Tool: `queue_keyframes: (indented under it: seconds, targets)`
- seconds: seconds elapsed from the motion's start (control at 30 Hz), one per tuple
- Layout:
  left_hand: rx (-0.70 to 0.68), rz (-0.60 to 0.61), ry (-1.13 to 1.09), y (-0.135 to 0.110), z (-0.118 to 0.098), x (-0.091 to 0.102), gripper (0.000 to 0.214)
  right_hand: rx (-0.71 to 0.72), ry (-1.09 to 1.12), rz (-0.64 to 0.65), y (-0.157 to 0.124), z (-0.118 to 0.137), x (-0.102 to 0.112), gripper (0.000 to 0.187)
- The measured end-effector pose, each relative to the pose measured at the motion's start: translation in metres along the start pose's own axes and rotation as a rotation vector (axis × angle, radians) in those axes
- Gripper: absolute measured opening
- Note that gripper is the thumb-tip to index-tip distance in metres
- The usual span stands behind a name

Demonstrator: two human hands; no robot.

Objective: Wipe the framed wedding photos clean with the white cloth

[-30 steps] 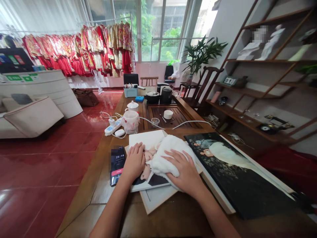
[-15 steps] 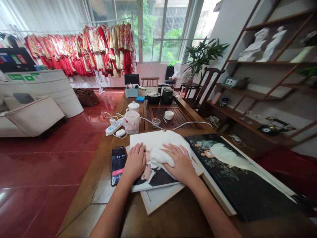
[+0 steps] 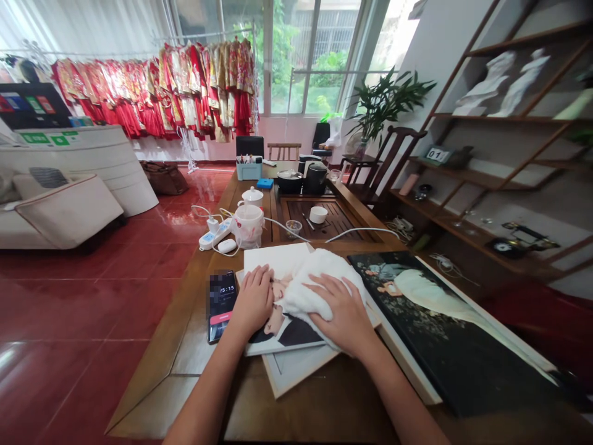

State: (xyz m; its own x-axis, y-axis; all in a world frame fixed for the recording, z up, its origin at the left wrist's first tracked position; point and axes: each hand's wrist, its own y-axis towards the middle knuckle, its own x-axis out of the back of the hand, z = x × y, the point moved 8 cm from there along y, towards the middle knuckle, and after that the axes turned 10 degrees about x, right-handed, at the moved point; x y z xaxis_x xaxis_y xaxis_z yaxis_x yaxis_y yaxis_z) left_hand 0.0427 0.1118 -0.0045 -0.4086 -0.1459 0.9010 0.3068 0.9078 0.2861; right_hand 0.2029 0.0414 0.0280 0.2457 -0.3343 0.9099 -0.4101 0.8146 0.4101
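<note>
We lay our left hand flat on a portrait print, our right hand spread over the white cloth to its right.

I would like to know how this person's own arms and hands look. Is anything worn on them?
The left hand and right hand are without gloves, five-fingered and slim, and no ring shows on either. The left forearm and right forearm are bare down to the picture's lower edge: no sleeve, watch or bracelet is in view.
</note>
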Motion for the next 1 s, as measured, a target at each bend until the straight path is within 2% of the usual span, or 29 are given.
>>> queue_keyframes:
  seconds: [0.17, 0.3, 0.6, 0.7, 0.8, 1.0]
  targets:
    - [-0.001, 0.002, 0.002, 0.000, 0.000, 0.000, 0.036, -0.030, -0.005, -0.019, 0.025, -0.012, -0.007, 0.046]
    - [0.006, -0.002, 0.001, 0.000, 0.000, 0.000, 0.036, -0.047, 0.017, -0.037, 0.029, -0.012, -0.009, 0.044]
    - [0.009, -0.010, -0.007, 0.000, 0.001, 0.000, 0.036, 0.002, -0.011, 0.012, -0.020, 0.015, 0.003, 0.050]
    - [0.013, 0.001, -0.013, 0.000, 0.001, 0.000, 0.036, 0.015, -0.023, 0.027, -0.028, 0.018, 0.004, 0.051]
    - [0.019, 0.016, -0.015, 0.001, 0.001, -0.001, 0.037, 0.010, -0.010, 0.031, -0.020, 0.014, 0.003, 0.050]
    - [0.023, 0.032, -0.001, 0.002, 0.000, -0.001, 0.037, -0.025, 0.003, 0.012, 0.021, -0.006, -0.006, 0.045]
